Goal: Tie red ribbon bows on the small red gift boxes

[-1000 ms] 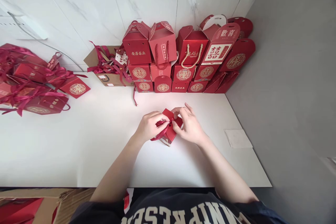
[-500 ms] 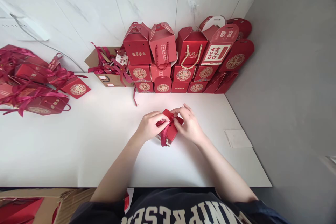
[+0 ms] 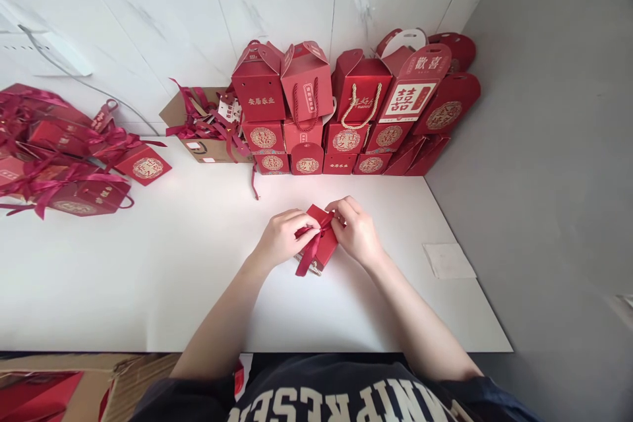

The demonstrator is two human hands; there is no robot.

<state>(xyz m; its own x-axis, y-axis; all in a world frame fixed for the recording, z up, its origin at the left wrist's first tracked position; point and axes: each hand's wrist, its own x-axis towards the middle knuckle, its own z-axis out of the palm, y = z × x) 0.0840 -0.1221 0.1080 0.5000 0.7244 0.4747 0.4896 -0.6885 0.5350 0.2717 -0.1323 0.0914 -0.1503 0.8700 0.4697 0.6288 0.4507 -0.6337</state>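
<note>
A small red gift box [image 3: 326, 249] sits on the white table between my hands, with a twisted cord visible at its near edge. A dark red satin ribbon [image 3: 309, 256] crosses its top, one tail hanging toward me. My left hand [image 3: 285, 236] is closed in a pinch on the ribbon at the left of the knot. On the other side, my right hand [image 3: 357, 229] pinches the ribbon between thumb and fingers. The fingers partly hide the knot and the loops.
Stacked red gift boxes [image 3: 341, 138] stand against the tiled wall. Left of them is an open cardboard box [image 3: 200, 148] of ribbons and tags. Ribboned boxes [image 3: 74, 158] pile at far left. A white sheet [image 3: 449, 260] lies right; a carton [image 3: 113, 369] stands below the table's front edge.
My right hand has shifted slightly right, drawing the ribbon outward from the knot. The hanging tail has swung a little left. My left hand stays nearly in place.
</note>
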